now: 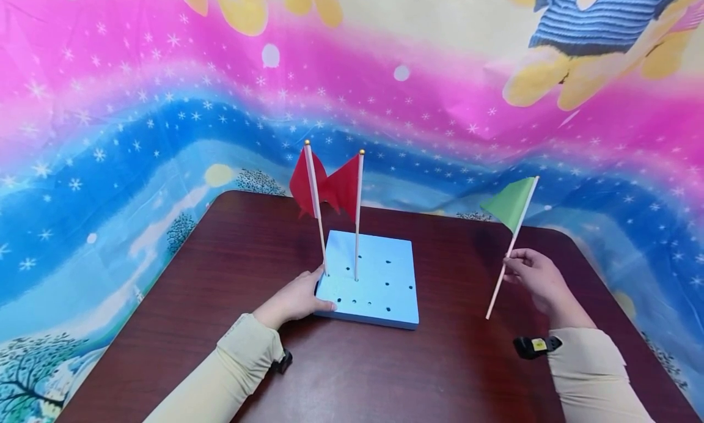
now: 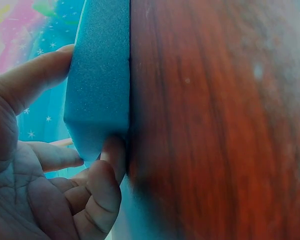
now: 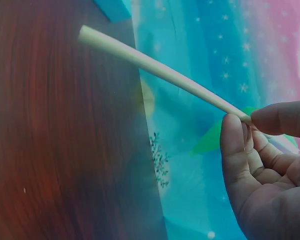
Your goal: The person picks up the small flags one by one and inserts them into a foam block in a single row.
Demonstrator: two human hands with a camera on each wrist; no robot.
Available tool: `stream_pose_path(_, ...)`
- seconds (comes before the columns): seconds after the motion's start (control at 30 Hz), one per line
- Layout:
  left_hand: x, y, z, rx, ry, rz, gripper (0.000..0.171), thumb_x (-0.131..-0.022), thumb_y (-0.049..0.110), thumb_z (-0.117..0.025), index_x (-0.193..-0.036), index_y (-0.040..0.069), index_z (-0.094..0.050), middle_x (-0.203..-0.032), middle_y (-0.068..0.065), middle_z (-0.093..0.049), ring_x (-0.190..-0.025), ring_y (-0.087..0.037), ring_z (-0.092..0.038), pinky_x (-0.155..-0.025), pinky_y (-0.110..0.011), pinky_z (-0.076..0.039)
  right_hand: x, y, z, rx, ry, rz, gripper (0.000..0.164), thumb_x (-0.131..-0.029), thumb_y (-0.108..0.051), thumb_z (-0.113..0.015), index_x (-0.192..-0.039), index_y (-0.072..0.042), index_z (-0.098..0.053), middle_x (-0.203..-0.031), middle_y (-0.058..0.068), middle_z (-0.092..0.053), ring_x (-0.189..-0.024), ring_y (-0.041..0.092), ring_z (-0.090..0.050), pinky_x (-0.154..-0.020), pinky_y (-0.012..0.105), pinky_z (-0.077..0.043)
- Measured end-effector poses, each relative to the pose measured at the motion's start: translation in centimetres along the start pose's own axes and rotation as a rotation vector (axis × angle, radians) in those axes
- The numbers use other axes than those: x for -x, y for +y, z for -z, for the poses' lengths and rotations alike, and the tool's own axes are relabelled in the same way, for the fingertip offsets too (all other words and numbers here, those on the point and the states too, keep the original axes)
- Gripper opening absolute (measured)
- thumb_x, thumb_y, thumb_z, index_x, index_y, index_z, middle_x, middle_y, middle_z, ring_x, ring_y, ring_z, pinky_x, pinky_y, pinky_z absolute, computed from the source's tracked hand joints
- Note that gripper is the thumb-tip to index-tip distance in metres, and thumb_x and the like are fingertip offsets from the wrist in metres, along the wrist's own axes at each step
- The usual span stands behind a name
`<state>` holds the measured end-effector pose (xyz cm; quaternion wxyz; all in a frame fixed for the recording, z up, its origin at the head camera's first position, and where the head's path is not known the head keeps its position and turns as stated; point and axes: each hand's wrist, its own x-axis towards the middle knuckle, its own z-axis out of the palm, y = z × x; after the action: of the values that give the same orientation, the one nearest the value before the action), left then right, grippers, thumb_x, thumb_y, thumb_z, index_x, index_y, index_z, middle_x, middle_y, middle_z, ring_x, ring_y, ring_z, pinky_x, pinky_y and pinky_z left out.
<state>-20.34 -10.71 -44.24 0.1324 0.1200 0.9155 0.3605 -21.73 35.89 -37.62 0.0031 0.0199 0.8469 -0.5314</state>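
Observation:
A light-blue foam board (image 1: 379,246) with several small holes lies on the table. Two red flags, a left one (image 1: 301,181) and a right one (image 1: 346,187), stand upright in holes toward its left side. My left hand (image 1: 294,297) holds the board's near left corner, thumb over the top edge and fingers around the side (image 2: 97,120). To the right, my right hand (image 1: 536,279) pinches the wooden stick of a green flag (image 1: 511,206) between thumb and fingertips. This flag leans right, its cloth up and its bare lower end (image 3: 90,37) pointing down above the table.
The dark brown wooden table (image 1: 231,252) has rounded far corners. Behind it hangs a colourful cloth backdrop (image 1: 418,136) with snowflakes and cartoon figures, close against the table's far edge. A dark strap device (image 1: 536,346) sits at the right wrist.

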Motion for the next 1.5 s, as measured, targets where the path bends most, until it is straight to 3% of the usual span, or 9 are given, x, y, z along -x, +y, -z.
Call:
stream_pose_path(0.53, 0.1, 0.1, 0.1, 0.004, -0.003, -0.004, 0.101, -0.085, 0.030, -0.086, -0.160, -0.004, -0.029, -0.154, -0.030, -0.041, -0.139, -0.038, -0.044, -0.110, -0.051, -0.039, -0.3, -2.5, -4.0, -0.114, 0.048, 0.098, 0.006, -0.105, 0.001, -0.053, -0.110, 0.004, -0.053, -0.090, -0.003, -0.060, -0.079, 0.004, -0.061, -0.073, 0.025, -0.058)
stream_pose_path(0.77, 0.1, 0.0, 0.1, 0.004, -0.006, -0.001, 0.101, -0.085, 0.030, -0.086, -0.161, -0.004, -0.028, -0.154, -0.030, -0.041, -0.139, -0.038, -0.044, -0.110, -0.050, -0.040, -0.8, -3.4, -5.1, -0.131, 0.060, 0.135, 0.007, -0.105, 0.000, -0.054, -0.110, 0.004, -0.054, -0.091, -0.001, -0.058, -0.079, 0.005, -0.062, -0.074, 0.024, -0.057)
stream_pose_path(1.0, 0.0, 0.0, 0.0, -0.001, -0.003, -0.007, 0.102, -0.085, 0.030, -0.086, -0.161, -0.003, -0.028, -0.154, -0.029, -0.041, -0.138, -0.037, -0.045, -0.109, -0.050, -0.040, -0.9, -4.3, -6.6, -0.225, 0.064, 0.203, 0.006, -0.103, 0.005, -0.054, -0.104, 0.000, -0.056, -0.087, -0.003, -0.059, -0.077, 0.006, -0.063, -0.073, 0.023, -0.057)
stream_pose_path(1.23, -0.1, 0.0, 0.0, 0.001, -0.008, 0.005, 0.102, -0.086, 0.032, -0.086, -0.162, -0.002, -0.026, -0.154, -0.028, -0.041, -0.138, -0.036, -0.045, -0.110, -0.050, -0.040, -1.1, -5.3, -8.8, -0.220, 0.065, 0.243, 0.004, -0.103, 0.007, -0.054, -0.106, 0.005, -0.055, -0.088, -0.001, -0.060, -0.076, 0.005, -0.063, -0.074, 0.023, -0.057)
stream_pose_path(1.37, -0.1, 0.0, 0.0, -0.003, -0.010, 0.007, 0.102, -0.085, 0.031, -0.086, -0.161, -0.003, -0.027, -0.155, -0.028, -0.041, -0.139, -0.037, -0.044, -0.110, -0.050, -0.039, -1.2, -5.6, -10.0, -0.187, 0.068, 0.241, 0.011, -0.104, 0.005, -0.053, -0.112, 0.012, -0.052, -0.093, 0.006, -0.058, -0.079, 0.005, -0.062, -0.076, 0.023, -0.057)
stream_pose_path(1.5, -0.1, 0.0, 0.0, -0.010, -0.009, 0.007, 0.102, -0.085, 0.031, -0.086, -0.161, -0.003, -0.027, -0.154, -0.029, -0.041, -0.139, -0.038, -0.044, -0.110, -0.051, -0.040, -1.2, -5.9, -11.0, -0.162, 0.064, 0.226, 0.015, -0.105, 0.002, -0.055, -0.115, 0.013, -0.051, -0.098, 0.013, -0.058, -0.081, 0.006, -0.062, -0.078, 0.022, -0.056)
